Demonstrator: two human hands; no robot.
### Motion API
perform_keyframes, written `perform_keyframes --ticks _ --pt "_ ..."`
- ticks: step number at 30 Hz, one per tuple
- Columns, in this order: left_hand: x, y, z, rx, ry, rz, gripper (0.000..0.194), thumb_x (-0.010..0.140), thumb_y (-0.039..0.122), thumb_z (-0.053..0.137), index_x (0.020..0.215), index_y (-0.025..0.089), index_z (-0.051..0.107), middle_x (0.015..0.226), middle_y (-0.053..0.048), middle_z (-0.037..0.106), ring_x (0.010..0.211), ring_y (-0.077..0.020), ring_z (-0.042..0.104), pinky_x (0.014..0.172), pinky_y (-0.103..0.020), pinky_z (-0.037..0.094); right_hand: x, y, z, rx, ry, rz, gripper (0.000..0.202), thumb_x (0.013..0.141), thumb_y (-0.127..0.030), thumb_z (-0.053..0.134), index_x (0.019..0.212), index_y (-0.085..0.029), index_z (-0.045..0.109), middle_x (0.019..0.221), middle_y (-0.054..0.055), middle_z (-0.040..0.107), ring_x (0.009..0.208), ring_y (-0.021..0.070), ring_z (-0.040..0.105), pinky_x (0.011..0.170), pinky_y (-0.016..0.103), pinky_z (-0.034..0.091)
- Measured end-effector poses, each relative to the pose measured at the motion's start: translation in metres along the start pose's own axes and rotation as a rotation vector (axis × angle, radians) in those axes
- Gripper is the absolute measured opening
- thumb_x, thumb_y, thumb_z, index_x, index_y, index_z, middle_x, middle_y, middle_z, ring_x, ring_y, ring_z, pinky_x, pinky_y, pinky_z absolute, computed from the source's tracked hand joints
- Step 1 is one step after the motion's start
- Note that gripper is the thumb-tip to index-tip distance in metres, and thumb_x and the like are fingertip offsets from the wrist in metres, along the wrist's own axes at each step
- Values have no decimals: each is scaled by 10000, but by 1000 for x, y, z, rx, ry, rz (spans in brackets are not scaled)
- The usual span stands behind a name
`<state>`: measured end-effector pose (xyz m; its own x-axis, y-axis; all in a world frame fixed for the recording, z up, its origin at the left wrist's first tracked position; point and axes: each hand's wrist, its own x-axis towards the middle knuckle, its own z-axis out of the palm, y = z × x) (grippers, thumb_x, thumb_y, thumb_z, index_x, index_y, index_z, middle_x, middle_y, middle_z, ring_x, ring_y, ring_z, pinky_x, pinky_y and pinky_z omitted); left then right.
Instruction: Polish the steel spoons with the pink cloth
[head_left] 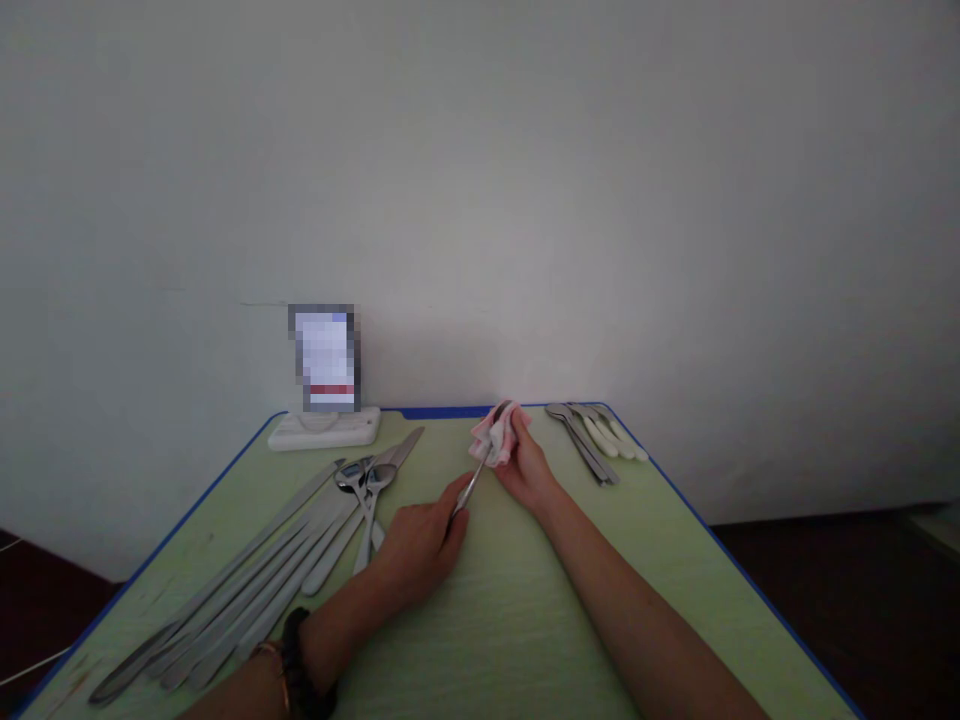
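My left hand (429, 545) is closed round the handle of a metal spoon (477, 481), which points up and away. Most of its head is covered by a pink and white cloth (491, 440); a dark oval showing in the folds looks like the bowl. My right hand (523, 462) grips this cloth round the spoon's far end, above the table. Left of my left hand lies a fanned pile of cutlery, with long table knives (277, 560) and shiny spoons (380, 480) on top.
At the back right corner lie metal spoons (577, 440) beside several white-handled pieces of cutlery (604, 435). A phone with a blurred screen (326, 355) stands on a white base (322, 430) at the back left. The green table (517, 640) has a blue edge and meets a plain wall (480, 200).
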<state>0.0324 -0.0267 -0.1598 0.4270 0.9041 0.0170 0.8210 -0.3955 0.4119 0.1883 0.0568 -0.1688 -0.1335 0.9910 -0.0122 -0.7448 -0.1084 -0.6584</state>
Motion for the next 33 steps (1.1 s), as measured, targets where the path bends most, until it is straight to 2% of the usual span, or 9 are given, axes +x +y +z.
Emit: perform_keyframes --ticks 4,7,10,18,24,29,33 --pt "0 2 -2 57 -21 -7 472 899 263 313 1369 222 308 859 -57 695 779 -201 653 708 -282 432 1 0 -2 41 47 -60 268 809 -462 535 755 -207 594 664 -26 650 576 118 587 571 265 495" --pt "0 2 -2 82 -32 4 471 899 296 319 1365 222 320 817 -56 697 759 -209 659 695 -284 436 2 -1 -4 76 129 -48 337 791 -540 512 771 -215 600 685 -24 661 591 121 600 571 270 502" --pt "0 1 -1 98 -35 17 472 904 330 310 1365 229 314 833 -65 701 765 -224 664 692 -297 441 2 0 -6 56 151 -34 385 762 -577 522 808 -206 615 718 -7 672 603 120 607 577 272 516" --pt "-1 0 0 107 -36 8 475 913 310 289 1371 184 290 845 -84 701 773 -233 661 694 -308 441 1 5 -5 -144 65 -19 272 772 -395 611 821 -130 643 678 37 678 552 122 602 567 265 534" --pt "-2 1 -1 104 -31 9 468 922 309 260 1369 172 290 850 -88 702 784 -242 662 704 -324 442 -1 1 -3 -157 8 45 212 825 -306 548 826 -118 646 677 50 689 558 124 613 536 237 529" --pt "-2 0 1 107 -21 12 523 920 303 273 1419 190 163 819 -71 704 752 -230 666 691 -314 443 -2 0 -3 -152 -30 91 172 820 -211 502 838 -115 644 738 63 702 578 132 621 573 253 537" --pt "-2 1 1 134 -36 22 548 910 312 307 1424 198 157 846 -78 703 774 -231 665 704 -316 443 -2 -1 -3 -161 -33 126 217 813 -158 444 855 -100 648 735 75 702 597 135 626 575 239 525"
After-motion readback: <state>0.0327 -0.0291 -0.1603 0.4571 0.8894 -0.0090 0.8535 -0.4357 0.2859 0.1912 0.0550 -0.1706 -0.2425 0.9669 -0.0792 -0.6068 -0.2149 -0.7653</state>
